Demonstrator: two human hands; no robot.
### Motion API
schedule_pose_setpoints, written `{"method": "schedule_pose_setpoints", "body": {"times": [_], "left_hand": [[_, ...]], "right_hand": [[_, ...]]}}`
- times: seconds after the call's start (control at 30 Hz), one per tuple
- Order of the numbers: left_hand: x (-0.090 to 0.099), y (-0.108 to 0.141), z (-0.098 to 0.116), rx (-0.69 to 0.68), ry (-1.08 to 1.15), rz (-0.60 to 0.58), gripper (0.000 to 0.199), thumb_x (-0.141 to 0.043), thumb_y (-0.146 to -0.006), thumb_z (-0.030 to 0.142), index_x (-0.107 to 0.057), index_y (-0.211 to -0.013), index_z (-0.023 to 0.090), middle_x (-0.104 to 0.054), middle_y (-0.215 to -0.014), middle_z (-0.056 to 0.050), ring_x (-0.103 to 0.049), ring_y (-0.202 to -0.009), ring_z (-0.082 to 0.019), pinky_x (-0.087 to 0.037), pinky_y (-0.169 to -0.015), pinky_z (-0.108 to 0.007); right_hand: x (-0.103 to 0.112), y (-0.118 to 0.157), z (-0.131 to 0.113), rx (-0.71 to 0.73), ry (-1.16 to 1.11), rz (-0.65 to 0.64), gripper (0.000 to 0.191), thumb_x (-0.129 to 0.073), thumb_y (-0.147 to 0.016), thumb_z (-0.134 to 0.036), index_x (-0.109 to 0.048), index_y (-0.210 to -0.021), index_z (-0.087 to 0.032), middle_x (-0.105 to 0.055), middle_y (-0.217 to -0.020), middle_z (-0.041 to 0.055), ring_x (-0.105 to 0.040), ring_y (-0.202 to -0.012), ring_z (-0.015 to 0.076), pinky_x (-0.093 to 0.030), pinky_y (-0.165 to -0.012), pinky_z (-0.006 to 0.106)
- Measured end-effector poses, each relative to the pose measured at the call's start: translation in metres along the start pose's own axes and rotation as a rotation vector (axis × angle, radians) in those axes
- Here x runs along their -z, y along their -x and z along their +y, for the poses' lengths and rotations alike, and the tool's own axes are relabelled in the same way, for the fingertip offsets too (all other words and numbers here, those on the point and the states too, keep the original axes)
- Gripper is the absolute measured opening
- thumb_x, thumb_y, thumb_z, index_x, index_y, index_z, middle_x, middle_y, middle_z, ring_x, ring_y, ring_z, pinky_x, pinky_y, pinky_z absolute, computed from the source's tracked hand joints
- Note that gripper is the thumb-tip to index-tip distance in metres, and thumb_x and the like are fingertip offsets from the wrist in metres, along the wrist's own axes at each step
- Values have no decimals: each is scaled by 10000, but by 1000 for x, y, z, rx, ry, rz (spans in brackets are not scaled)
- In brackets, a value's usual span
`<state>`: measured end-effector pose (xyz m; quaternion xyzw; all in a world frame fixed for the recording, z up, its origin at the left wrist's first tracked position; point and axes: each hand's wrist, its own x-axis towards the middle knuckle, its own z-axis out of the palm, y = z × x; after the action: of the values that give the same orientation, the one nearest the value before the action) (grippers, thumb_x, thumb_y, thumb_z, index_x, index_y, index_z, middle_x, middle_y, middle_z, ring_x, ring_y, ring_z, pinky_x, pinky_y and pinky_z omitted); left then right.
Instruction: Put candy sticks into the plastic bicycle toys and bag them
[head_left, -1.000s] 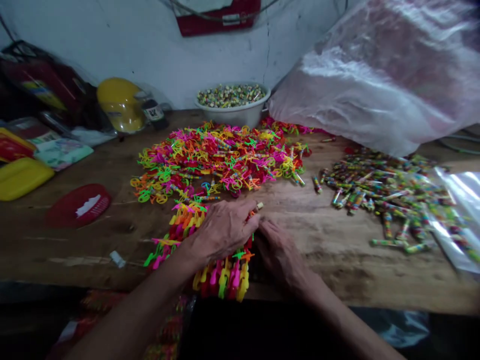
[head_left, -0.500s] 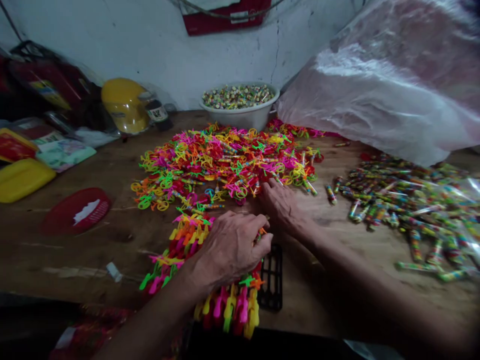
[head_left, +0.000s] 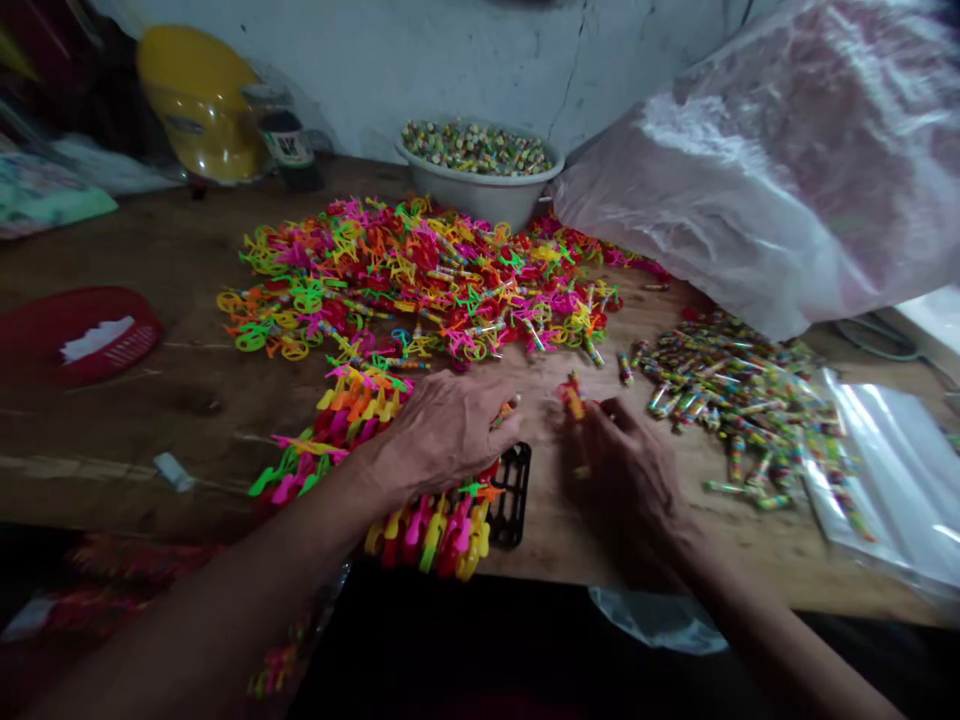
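My left hand [head_left: 457, 425] is closed on a small patterned tube [head_left: 504, 411] with an orange part, above rows of colourful plastic pieces [head_left: 431, 530] standing in a black slotted rack [head_left: 511, 495]. To its right, my right hand [head_left: 630, 465] pinches a red and orange plastic piece [head_left: 572, 400], blurred by motion, over bare wood. Behind both hands spreads a heap of bright plastic pieces [head_left: 420, 270], some with tubes attached. A pile of patterned tubes [head_left: 742, 385] lies on the right.
A white basin [head_left: 487, 190] full of small tubes stands at the back. Large plastic bag [head_left: 750, 180] at back right; clear bags [head_left: 892, 470] at the right edge. At left are a red basket [head_left: 135, 345], a yellow container [head_left: 199, 110] and a dark jar [head_left: 289, 150].
My right hand has moved right and nearer from the heap's edge, now with a red and orange piece in its fingers. The camera view has shifted right and down.
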<state>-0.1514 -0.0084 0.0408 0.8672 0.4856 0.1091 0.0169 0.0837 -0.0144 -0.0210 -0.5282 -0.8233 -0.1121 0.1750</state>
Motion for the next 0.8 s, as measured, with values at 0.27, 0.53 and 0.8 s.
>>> {"method": "schedule_pose_setpoints", "body": {"times": [0.27,0.53,0.8], "left_hand": [[2,-2,0,9,1,-72,304,-358,-927,341,-620,-1013,213,-682,-855,-25,-641,-800,-204,-444,-735,-335],[0,-4,-2,30,4,-117,328,-373,-921,371,-628,-1055,215,-689,-889,-38,-641,-842,-200,-441,-778,-330],[2,-6,0,78,-37,-127,375,-348,-918,418,-621,-1095,230,-701,-896,-43,-654,-824,-229,-445,-714,-337]], "right_hand": [[10,-40,25,85,-97,-13,237,-471,-901,-200,-657,-1048,-196,-646,-998,80,-581,-712,157,-383,-556,266],[-17,-50,57,387,-391,-323,218,-555,-867,-256,-677,-1040,-204,-632,-1002,86,-572,-854,189,-449,-759,322],[11,-8,44,129,-436,-166,190,-507,-906,-263,-666,-995,-211,-650,-939,68,-597,-790,170,-458,-673,294]]}}
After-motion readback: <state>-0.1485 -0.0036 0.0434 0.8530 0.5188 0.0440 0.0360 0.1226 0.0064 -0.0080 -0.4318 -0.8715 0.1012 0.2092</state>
